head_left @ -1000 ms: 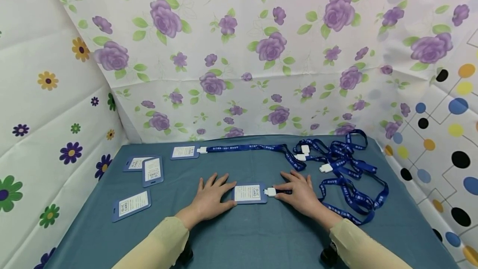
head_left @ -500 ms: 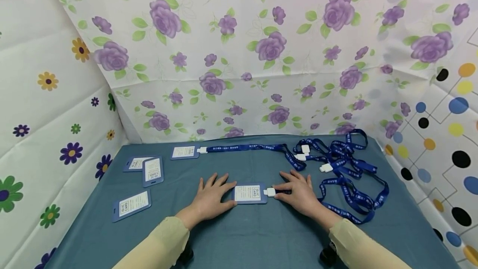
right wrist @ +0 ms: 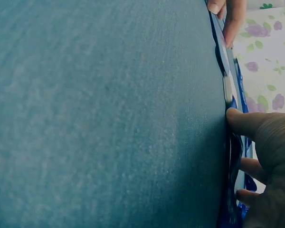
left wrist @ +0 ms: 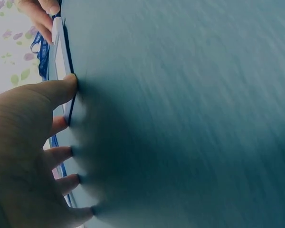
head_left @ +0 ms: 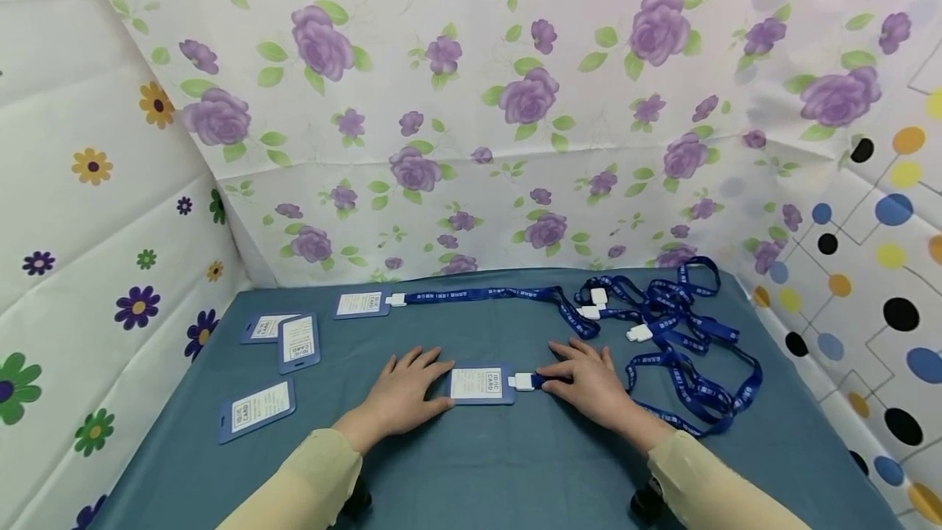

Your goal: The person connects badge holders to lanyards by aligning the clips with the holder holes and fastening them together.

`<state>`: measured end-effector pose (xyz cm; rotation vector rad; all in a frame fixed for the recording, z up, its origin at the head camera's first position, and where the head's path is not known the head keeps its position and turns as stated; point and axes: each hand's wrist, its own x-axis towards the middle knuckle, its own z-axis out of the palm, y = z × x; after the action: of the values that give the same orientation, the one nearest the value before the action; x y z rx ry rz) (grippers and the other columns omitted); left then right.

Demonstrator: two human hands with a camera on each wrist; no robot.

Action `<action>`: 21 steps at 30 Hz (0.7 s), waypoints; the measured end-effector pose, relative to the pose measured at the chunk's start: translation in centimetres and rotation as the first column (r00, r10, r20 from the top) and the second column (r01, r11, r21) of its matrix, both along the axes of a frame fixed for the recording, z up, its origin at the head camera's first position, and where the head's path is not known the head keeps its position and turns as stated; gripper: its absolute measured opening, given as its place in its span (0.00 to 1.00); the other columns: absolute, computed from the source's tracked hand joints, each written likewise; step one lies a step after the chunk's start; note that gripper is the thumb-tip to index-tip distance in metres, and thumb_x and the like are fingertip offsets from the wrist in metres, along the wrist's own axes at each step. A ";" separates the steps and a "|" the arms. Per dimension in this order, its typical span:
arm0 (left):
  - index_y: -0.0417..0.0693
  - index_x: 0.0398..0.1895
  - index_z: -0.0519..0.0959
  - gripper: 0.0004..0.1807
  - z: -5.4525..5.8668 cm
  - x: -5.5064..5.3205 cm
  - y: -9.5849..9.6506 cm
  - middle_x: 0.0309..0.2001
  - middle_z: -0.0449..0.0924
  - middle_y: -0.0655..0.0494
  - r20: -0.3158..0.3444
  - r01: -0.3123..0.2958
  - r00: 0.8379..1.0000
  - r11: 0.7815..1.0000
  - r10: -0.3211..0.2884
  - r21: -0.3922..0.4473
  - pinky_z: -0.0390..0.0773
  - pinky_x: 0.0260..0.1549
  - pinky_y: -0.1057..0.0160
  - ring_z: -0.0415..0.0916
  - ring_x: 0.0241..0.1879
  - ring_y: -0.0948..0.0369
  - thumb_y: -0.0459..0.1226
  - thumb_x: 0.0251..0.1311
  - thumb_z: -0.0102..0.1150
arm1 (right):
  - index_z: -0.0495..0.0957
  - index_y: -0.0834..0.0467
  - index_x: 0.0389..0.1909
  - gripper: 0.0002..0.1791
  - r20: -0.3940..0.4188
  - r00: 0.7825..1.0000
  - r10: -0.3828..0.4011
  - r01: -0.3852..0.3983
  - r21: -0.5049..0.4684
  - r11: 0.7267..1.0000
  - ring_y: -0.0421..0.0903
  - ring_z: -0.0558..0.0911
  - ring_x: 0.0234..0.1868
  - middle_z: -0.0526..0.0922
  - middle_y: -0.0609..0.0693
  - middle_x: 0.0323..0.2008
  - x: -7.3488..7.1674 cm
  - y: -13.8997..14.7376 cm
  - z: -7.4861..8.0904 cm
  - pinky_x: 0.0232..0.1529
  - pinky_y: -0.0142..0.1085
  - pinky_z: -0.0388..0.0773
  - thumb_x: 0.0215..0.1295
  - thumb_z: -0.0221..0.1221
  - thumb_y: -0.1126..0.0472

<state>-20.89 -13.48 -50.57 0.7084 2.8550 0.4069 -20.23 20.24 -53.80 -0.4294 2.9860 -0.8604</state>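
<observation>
A blue-framed ID card holder (head_left: 482, 384) lies flat at the middle of the table. My left hand (head_left: 401, 393) holds its left end, thumb at the near corner and index finger at the far one; the other fingers are spread on the cloth. From the holder's right end runs a white clip (head_left: 522, 382) with a dark blue lanyard (head_left: 540, 381). My right hand (head_left: 591, 387) pinches this strap just past the clip between thumb and index finger. In the right wrist view the right thumb (right wrist: 235, 118) touches the strap beside the clip. The palm hides the strap's further run.
Another card holder (head_left: 361, 303) with a lanyard (head_left: 478, 294) stretched to the right lies at the back. Loose card holders (head_left: 256, 409) lie on the left, two overlapping. Tangled lanyards (head_left: 677, 309) with white clips lie on the right. Patterned cloths enclose the table.
My left hand and the card holder have shifted slightly left, the clip with them. More blue strap shows between the clip and my right fingers. The right hand stays nearly in place.
</observation>
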 end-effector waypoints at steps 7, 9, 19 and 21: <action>0.56 0.75 0.71 0.33 0.5 -0.1 -2.5 0.77 0.60 0.45 0.010 -0.019 1.000 1.000 0.019 -0.019 0.52 0.70 0.31 0.52 0.77 0.39 0.54 0.69 0.63 | 0.90 0.44 0.51 0.13 0.003 1.000 0.001 -0.001 -0.007 1.000 0.62 0.59 0.77 0.72 0.53 0.71 0.1 0.1 0.3 0.68 0.75 0.36 0.66 0.70 0.53; 0.55 0.75 0.71 0.33 0.6 -0.1 -3.5 0.77 0.60 0.43 0.011 -0.028 1.000 0.999 0.029 -0.025 0.51 0.70 0.30 0.51 0.77 0.38 0.53 0.69 0.63 | 0.90 0.44 0.51 0.13 0.001 1.000 0.005 -0.005 -0.002 1.000 0.62 0.59 0.77 0.72 0.53 0.71 0.1 0.2 0.3 0.68 0.76 0.37 0.66 0.70 0.53; 0.52 0.75 0.71 0.33 1.7 0.1 -9.0 0.76 0.59 0.36 -0.006 -0.074 0.997 0.995 0.074 -0.068 0.48 0.68 0.26 0.49 0.76 0.33 0.52 0.69 0.63 | 0.89 0.45 0.52 0.13 -0.008 1.000 0.019 -0.019 0.023 1.000 0.62 0.60 0.76 0.72 0.53 0.71 0.0 0.3 0.3 0.68 0.76 0.40 0.68 0.68 0.56; 0.52 0.74 0.71 0.33 1.7 0.0 -9.9 0.76 0.59 0.35 -0.021 -0.084 0.996 0.993 0.083 -0.079 0.48 0.68 0.26 0.49 0.75 0.32 0.52 0.69 0.63 | 0.89 0.45 0.52 0.13 -0.011 1.000 0.023 -0.023 0.020 1.000 0.62 0.60 0.76 0.72 0.53 0.71 -0.1 0.3 0.3 0.68 0.76 0.40 0.69 0.67 0.57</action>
<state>-20.86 -23.43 -48.89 0.5826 2.9061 0.2978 -20.28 20.50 -53.47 -0.4684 2.9907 -0.8284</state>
